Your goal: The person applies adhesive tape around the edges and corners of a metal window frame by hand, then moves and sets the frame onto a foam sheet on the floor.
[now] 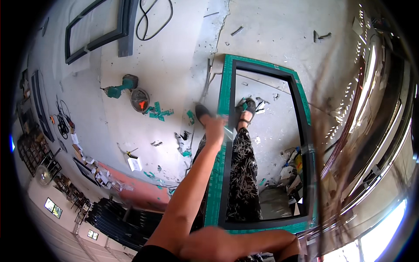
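Note:
A rectangular dark window frame, its outer faces covered in green film, stands in front of me with my legs and feet seen through and beside it. My left hand is closed at the frame's left bar. A pale, shiny streak beside its fingers may be film or a thin tool; I cannot make out which. Close to my body, my right hand is bent across toward my left upper arm, near the frame's near end. Motion smears it and its fingers do not show.
A green cordless drill lies left of the frame, beside a round tub with an orange item in it. Scraps of green film litter the floor. Another dark frame lies far left. Long profiles line the right side.

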Tool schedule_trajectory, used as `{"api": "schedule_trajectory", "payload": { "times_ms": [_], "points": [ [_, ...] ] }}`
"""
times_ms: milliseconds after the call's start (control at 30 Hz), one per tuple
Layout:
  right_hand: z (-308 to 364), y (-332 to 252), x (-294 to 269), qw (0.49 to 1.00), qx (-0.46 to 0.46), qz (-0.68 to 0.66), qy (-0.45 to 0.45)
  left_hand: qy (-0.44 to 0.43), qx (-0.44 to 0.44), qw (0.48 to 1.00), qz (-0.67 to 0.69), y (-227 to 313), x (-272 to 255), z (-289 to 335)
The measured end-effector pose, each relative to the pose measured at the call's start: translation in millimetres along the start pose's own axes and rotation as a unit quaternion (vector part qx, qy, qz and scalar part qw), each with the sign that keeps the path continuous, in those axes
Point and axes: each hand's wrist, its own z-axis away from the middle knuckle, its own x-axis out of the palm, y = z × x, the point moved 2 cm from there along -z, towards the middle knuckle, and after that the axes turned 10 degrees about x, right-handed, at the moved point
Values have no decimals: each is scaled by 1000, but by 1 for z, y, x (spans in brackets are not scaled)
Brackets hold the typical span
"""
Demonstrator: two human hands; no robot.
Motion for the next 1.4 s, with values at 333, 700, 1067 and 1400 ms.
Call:
{"api": "schedule_trajectory", "payload": {
  "times_ms": [333, 700, 1067, 1400],
  "points": [
    [46, 65, -51, 902, 129, 42, 410, 1, 45, 984, -171, -66, -27, 36],
    [65, 118, -37, 825, 276, -95, 484, -101, 143, 977, -123, -1, -21, 51],
    [189, 123, -72, 654, 293, 281, 638, -197, -178, 964, -8, -8, -33, 109],
    [465, 155, -104, 602, 406, -95, 681, -208, -306, 908, 195, 69, -118, 287]
  ]
}}
